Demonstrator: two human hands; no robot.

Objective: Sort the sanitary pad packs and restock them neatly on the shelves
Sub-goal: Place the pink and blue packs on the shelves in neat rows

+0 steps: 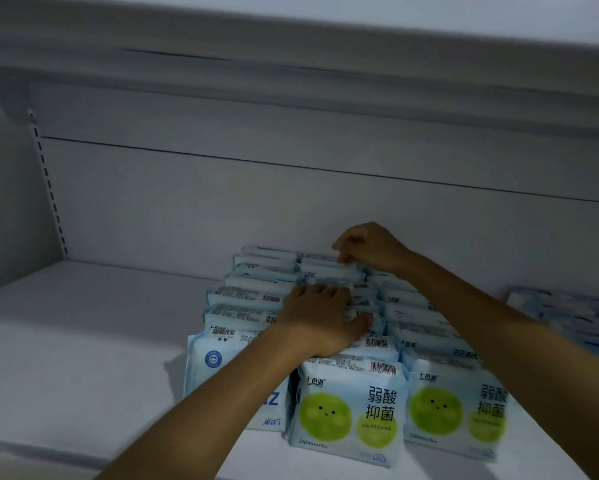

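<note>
Three rows of light blue sanitary pad packs stand upright on the white shelf [76, 341], running from front to back. The front pack of the middle row [350, 410] and the front pack of the right row [454, 414] show green smiling circles. The left row's front pack [215, 368] is partly hidden behind my left forearm. My left hand [320, 320] lies on top of the middle row, its fingers curled over the pack tops. My right hand [367, 247] reaches to the back of the middle row and pinches the top edge of a rear pack [322, 263].
More packs [568, 317] lie blurred at the right edge of the shelf. The upper shelf's underside [291, 81] hangs close overhead. A slotted upright [49, 188] runs down the back left corner. The shelf's left half is bare.
</note>
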